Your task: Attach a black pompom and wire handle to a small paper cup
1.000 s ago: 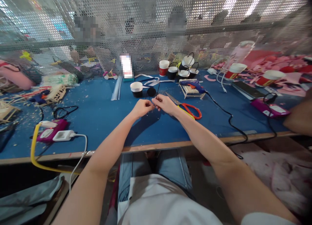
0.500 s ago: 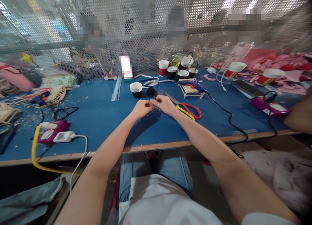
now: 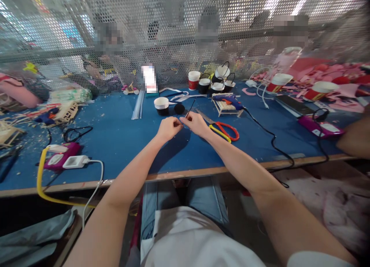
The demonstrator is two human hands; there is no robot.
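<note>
Well, head view, looking down over a blue table [image 3: 121,136]. Left hand [image 3: 168,128] and right hand [image 3: 197,123] out over the middle of it, fingertips touching each other. Both pinched shut on a thin black strip [image 3: 190,107], fingers curled in tight, no gap showing. Strip poking up and away from between the fingertips, tilted to the right, clear of the tabletop. Just beyond the hands, a black cup [image 3: 162,106] with a white rim, small black disc [image 3: 179,108] right beside it. Near the right hand, red-handled scissors [image 3: 223,129] lying flat. Farther back, a blue glue gun [image 3: 229,100]. Way off left by the near edge, a purple power strip [image 3: 59,159].
</note>
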